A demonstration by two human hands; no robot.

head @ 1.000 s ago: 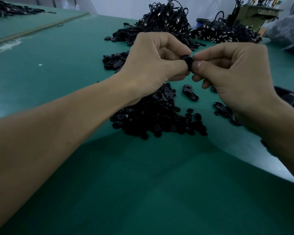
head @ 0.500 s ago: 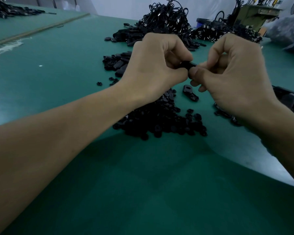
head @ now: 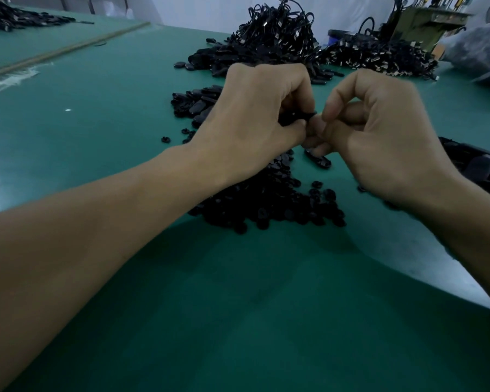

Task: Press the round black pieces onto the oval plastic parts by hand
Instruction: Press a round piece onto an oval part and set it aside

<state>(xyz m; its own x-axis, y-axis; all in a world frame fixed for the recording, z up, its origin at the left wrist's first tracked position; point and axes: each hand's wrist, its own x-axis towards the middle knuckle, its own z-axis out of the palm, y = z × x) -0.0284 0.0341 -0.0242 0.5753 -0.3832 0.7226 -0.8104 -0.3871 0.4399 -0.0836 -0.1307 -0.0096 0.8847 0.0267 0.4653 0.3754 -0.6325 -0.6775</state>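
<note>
My left hand (head: 255, 120) and my right hand (head: 379, 137) meet above the green table, fingers curled, both pinching one small black part (head: 300, 116) between them. Most of that part is hidden by the fingers, so I cannot tell the round piece from the oval one. Below the hands lies a heap of small round black pieces (head: 272, 199). A single oval plastic part (head: 318, 160) lies on the table just under my right fingers. More oval parts (head: 195, 104) are piled behind my left hand.
A large heap of black corded parts (head: 277, 41) sits at the far middle, another heap (head: 385, 59) at the far right. Dark parts (head: 473, 165) lie by my right wrist. The green table (head: 96, 108) stretches to the left, with a white edge at the near right.
Both hands have dropped a little and turned knuckles-up, closing tighter around the black part. The part shows less now than a second ago.
</note>
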